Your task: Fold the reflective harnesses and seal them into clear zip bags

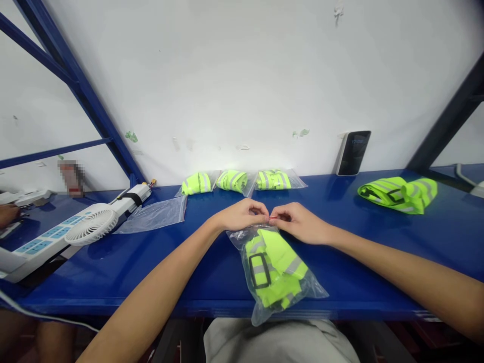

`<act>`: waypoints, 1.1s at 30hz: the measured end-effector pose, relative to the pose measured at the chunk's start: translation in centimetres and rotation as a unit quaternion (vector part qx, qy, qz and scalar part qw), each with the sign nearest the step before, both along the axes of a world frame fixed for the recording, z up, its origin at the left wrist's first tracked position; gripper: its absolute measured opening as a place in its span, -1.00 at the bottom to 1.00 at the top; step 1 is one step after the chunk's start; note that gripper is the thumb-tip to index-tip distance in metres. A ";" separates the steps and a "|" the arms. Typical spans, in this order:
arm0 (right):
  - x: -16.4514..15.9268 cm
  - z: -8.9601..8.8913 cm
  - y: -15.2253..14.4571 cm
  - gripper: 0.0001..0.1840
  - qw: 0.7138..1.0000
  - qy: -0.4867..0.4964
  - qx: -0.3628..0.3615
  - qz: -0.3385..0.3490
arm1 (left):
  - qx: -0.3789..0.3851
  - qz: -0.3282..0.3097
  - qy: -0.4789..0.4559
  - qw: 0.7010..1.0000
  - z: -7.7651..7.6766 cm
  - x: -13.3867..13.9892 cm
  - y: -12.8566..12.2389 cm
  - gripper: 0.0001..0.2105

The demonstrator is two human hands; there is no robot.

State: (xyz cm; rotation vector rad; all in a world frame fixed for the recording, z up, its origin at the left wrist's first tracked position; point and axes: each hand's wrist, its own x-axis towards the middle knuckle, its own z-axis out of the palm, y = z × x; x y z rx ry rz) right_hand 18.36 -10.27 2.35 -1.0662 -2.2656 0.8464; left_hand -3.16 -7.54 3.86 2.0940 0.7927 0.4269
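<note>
A clear zip bag [319, 288] with a folded neon-yellow reflective vest [282, 264] inside lies at the table's front edge, its lower corner jutting past the edge. A black-framed rectangle shows on the vest. My left hand [244, 216] pinches the bag's top edge, fingers closed. Close beside it, fingertips almost touching, my right hand [298, 222] pinches the same edge, where a bit of red strip shows. Most of the bag's opening is hidden by my fingers.
Along the wall lie three bagged vests [231, 180]. An unbagged rolled vest [397, 194] is at right, near a black-screened device [353, 153]. At left are a flat plastic bag [155, 216], a white fan [92, 224], a power strip [49, 239] and another person's hand [8, 216].
</note>
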 end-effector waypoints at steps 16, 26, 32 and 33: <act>0.4 0.6 0.6 -0.65 0.998 0.009 0.014 0.065 | 0.082 -0.016 0.064 0.994 0.8 0.6 -1.3 -0.84; 2.9 2.0 0.7 -0.63 0.989 -0.029 0.121 0.084 | 0.084 -0.021 0.050 0.995 2.4 -0.3 -2.1 -0.84; 4.2 3.3 1.4 -0.61 0.993 -0.003 0.115 0.037 | 0.077 -0.003 0.040 0.996 3.3 -1.7 -2.0 -0.77; 4.5 3.4 1.6 -0.61 0.993 -0.002 0.117 0.030 | 0.076 0.000 0.032 0.997 3.3 -2.0 -1.9 -0.76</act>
